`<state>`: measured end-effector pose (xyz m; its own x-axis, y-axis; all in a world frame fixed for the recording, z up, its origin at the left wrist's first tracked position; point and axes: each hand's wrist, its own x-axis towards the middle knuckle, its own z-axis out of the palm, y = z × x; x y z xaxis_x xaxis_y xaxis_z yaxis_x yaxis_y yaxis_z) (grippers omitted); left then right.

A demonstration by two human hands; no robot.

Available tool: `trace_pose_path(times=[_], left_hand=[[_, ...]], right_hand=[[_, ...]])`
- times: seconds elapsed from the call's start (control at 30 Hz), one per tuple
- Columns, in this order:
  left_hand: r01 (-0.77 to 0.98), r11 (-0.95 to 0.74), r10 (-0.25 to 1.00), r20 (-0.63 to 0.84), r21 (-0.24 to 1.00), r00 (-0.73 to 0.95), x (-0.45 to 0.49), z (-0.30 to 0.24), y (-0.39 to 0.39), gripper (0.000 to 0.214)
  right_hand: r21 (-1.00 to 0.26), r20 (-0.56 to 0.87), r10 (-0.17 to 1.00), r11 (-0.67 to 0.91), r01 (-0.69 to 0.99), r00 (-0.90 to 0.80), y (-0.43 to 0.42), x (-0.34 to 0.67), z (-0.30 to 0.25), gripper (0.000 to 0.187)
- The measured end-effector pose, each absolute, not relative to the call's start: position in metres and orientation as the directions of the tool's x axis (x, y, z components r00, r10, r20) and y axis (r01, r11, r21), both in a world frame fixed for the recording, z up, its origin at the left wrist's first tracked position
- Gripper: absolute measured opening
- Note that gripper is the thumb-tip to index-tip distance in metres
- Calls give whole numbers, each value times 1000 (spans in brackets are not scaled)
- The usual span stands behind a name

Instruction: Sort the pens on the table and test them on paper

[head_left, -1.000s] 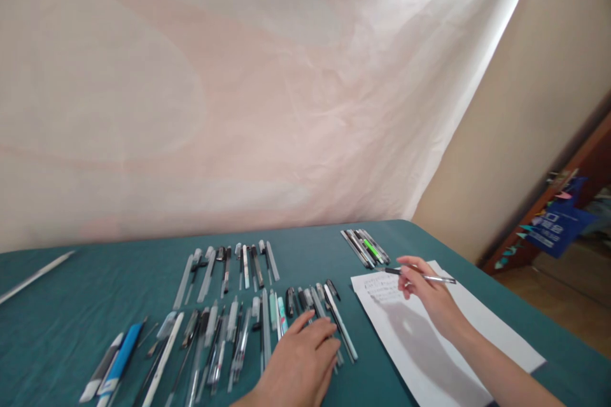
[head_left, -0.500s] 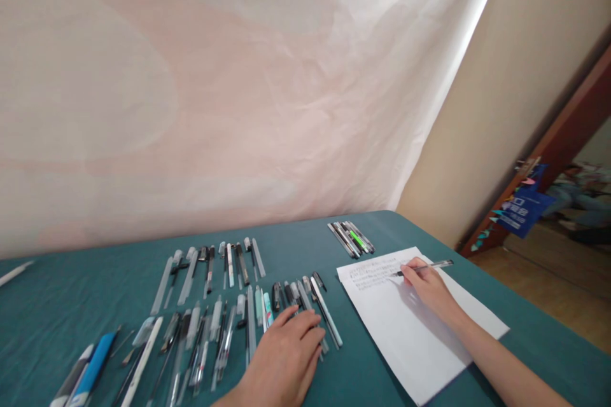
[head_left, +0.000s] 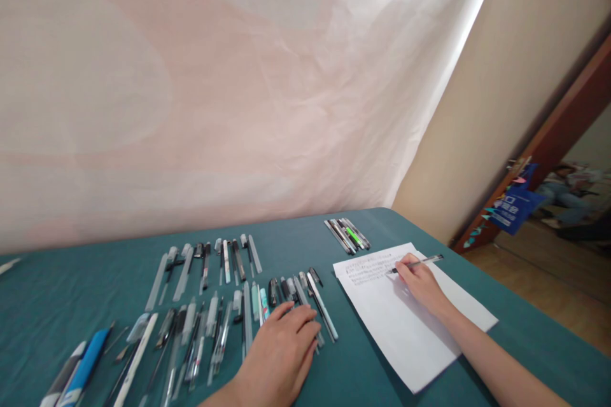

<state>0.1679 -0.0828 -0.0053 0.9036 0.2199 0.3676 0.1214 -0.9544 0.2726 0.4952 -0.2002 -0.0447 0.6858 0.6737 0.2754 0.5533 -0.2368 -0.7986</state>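
Observation:
My right hand (head_left: 420, 283) grips a slim pen (head_left: 432, 259), its tip on the white paper (head_left: 410, 350) near the end of the lowest of several lines of handwriting (head_left: 370, 270). The written words are too small to read. Flat over the lower ends of some pens rests my left hand (head_left: 281, 350), its fingers loosely stretched and holding nothing that shows. Just beyond its fingertips lie a white pen (head_left: 323, 305) and a grey-capped pen (head_left: 305, 286). The hand hides parts of the pens beneath it.
Rows of pens, caps and clear barrels (head_left: 205, 331) cover the left of the green tablecloth (head_left: 286, 248). A blue pen (head_left: 88, 365) lies at front left. Behind the paper is a bundle of pens (head_left: 347, 236). A curtain (head_left: 229, 108) hangs behind; a person (head_left: 568, 191) is beyond the doorway.
The whole view has shifted slightly, so everything appears a little further left and up. My right hand still holds the pen on the paper; my left hand stays on the pens.

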Motion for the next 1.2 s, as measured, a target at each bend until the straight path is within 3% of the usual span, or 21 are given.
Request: trace_pose_path(times=[0.93,1.2], left_hand=[[119,-957,217,379,266,899,168,-6,-83,23],[122,-960,219,403,253,889,167,-8,-83,22]], right_hand=[[-770,319,645,-252,587,695,-199,498,-46,20],[-872,259,591,-196,448,764,-201,496,-47,25]])
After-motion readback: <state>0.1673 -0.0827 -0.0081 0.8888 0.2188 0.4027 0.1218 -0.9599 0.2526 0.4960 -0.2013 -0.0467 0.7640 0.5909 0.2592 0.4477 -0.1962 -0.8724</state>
